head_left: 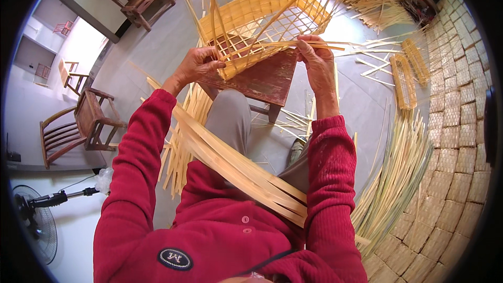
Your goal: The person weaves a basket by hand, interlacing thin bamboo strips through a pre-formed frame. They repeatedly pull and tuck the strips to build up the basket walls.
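A half-woven bamboo basket (262, 26) rests on the small dark red stool (267, 78), its loose uprights fanning away from the person. The left hand (199, 65) grips the basket's near rim at the stool's left edge. The right hand (317, 60) pinches a thin bamboo strip (293, 45) (lying crosswise) above the stool's right side. Spare strips (236, 165) cross the lap below the stool.

Loose upright bamboo strips (220, 0) fence the half-woven yellow bamboo basket (262, 21) on the small dark red wooden stool (267, 81), blocking approach from above. A bundle of flat pale bamboo slats (236, 167) bars the lap; bare grey floor (157, 42) lies open to the left.
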`<action>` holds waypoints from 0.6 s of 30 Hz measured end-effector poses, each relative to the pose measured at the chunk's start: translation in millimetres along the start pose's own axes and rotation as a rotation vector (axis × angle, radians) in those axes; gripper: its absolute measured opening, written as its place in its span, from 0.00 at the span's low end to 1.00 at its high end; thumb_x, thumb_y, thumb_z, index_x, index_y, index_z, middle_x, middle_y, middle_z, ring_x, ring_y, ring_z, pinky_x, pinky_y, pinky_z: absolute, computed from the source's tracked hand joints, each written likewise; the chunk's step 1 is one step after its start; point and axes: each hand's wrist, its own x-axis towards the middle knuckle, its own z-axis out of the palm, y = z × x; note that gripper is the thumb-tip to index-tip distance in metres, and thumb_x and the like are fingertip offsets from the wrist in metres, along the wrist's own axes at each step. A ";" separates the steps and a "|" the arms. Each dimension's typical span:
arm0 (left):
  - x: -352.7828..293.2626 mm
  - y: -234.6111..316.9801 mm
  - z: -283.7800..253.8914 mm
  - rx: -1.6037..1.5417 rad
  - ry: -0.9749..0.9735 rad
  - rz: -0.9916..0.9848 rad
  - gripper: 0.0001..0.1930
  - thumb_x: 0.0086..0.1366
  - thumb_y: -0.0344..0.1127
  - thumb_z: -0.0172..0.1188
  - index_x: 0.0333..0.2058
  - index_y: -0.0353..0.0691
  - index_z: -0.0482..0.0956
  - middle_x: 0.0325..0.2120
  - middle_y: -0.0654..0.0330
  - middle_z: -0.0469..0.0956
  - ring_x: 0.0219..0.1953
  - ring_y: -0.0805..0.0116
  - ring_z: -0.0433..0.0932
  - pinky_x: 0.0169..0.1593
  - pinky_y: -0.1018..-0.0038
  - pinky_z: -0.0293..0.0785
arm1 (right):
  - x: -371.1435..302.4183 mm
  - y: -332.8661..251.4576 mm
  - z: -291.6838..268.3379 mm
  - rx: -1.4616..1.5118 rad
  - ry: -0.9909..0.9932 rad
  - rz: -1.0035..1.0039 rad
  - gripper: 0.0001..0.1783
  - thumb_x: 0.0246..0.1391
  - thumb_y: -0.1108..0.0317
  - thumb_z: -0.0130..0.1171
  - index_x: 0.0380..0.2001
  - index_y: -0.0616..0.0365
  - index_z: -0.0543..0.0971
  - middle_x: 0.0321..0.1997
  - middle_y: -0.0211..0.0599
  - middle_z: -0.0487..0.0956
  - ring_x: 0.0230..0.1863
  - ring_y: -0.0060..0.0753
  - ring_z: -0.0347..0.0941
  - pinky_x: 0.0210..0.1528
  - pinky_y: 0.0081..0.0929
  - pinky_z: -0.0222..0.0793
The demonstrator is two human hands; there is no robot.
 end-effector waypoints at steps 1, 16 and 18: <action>1.3 4.9 -0.6 0.004 -0.014 -0.019 0.09 0.63 0.35 0.71 0.33 0.36 0.81 0.22 0.67 0.73 0.27 0.81 0.67 0.32 0.77 0.69 | -1.4 0.0 1.2 -0.011 0.014 0.014 0.11 0.61 0.68 0.68 0.45 0.59 0.83 0.34 0.31 0.84 0.36 0.21 0.80 0.38 0.18 0.78; 1.9 14.7 -12.7 0.216 -0.028 0.029 0.14 0.66 0.33 0.69 0.47 0.38 0.79 0.32 0.69 0.80 0.30 0.82 0.75 0.35 0.80 0.73 | 7.9 91.8 -22.3 0.452 0.426 0.346 0.12 0.66 0.72 0.57 0.50 0.67 0.76 0.45 0.47 0.83 0.44 0.41 0.83 0.45 0.33 0.84; -15.3 18.9 1.1 0.133 0.207 0.050 0.18 0.64 0.30 0.69 0.52 0.38 0.76 0.37 0.66 0.80 0.32 0.78 0.78 0.37 0.79 0.77 | 3.1 83.1 -5.9 0.532 0.385 0.351 0.10 0.65 0.74 0.57 0.47 0.66 0.74 0.43 0.49 0.82 0.43 0.42 0.83 0.44 0.33 0.85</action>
